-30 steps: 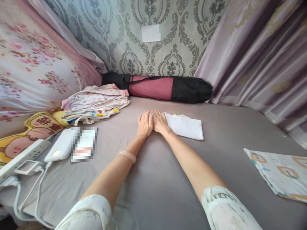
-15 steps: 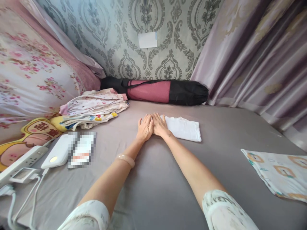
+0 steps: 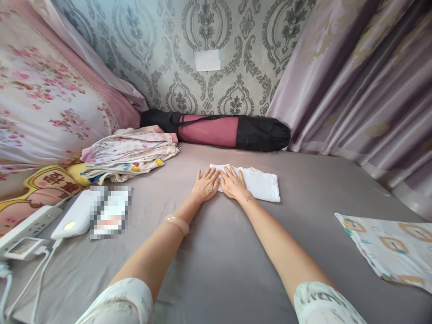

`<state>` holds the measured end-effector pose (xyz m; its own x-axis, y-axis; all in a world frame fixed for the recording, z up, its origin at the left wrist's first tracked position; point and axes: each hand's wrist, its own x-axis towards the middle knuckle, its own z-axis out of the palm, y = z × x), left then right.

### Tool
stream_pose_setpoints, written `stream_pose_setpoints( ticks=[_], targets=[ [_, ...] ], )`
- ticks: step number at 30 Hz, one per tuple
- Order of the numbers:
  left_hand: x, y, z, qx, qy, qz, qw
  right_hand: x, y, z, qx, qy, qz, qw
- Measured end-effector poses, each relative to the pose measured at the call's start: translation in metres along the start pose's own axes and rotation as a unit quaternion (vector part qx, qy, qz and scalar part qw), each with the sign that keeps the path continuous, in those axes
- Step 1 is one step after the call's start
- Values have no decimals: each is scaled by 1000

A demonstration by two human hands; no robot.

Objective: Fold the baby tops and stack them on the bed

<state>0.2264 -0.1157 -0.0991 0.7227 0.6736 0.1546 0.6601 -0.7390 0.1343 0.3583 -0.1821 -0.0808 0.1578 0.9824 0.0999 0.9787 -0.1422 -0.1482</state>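
Observation:
A folded white cloth point(image 3: 261, 183) lies flat on the grey sheet point(image 3: 222, 252), in front of a rolled pink and black bag. Flat on the left part of this cloth rests my right hand point(image 3: 233, 182), palm down with its fingers spread. Beside it, my left hand point(image 3: 205, 185) is palm down at the cloth's left end, fingers apart. The two hands are close together, with a narrow gap between them. Neither one grips anything. The cloth under my palms is hidden.
The rolled bag point(image 3: 209, 131) lies along the wall. At the left are piled clothes point(image 3: 135, 148), a yellow cushion point(image 3: 43, 191), a white power bank point(image 3: 79, 213), a power strip point(image 3: 32, 227) and cables. A patterned cloth point(image 3: 391, 247) lies at the right.
My right hand has shifted slightly right and no longer overlaps my left hand. More of the cloth's left end shows between and above the hands. The view has tilted a little.

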Motion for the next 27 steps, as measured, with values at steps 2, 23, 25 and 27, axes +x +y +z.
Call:
stream_pose_setpoints(
  ticks=[2, 23, 25, 27],
  targets=[
    [-1, 0, 0, 13, 5, -1, 1000, 0, 0, -2, 9, -5, -2, 1000],
    [-3, 0, 3, 6, 32, 66, 997, -24, 30, -14, 39, -7, 77, 996],
    [-3, 0, 3, 0, 29, 66, 997, -29, 37, -19, 35, 6, 88, 995],
    [-3, 0, 4, -3, 30, 65, 997, -35, 45, -20, 16, 30, 112, 993]
  ],
)
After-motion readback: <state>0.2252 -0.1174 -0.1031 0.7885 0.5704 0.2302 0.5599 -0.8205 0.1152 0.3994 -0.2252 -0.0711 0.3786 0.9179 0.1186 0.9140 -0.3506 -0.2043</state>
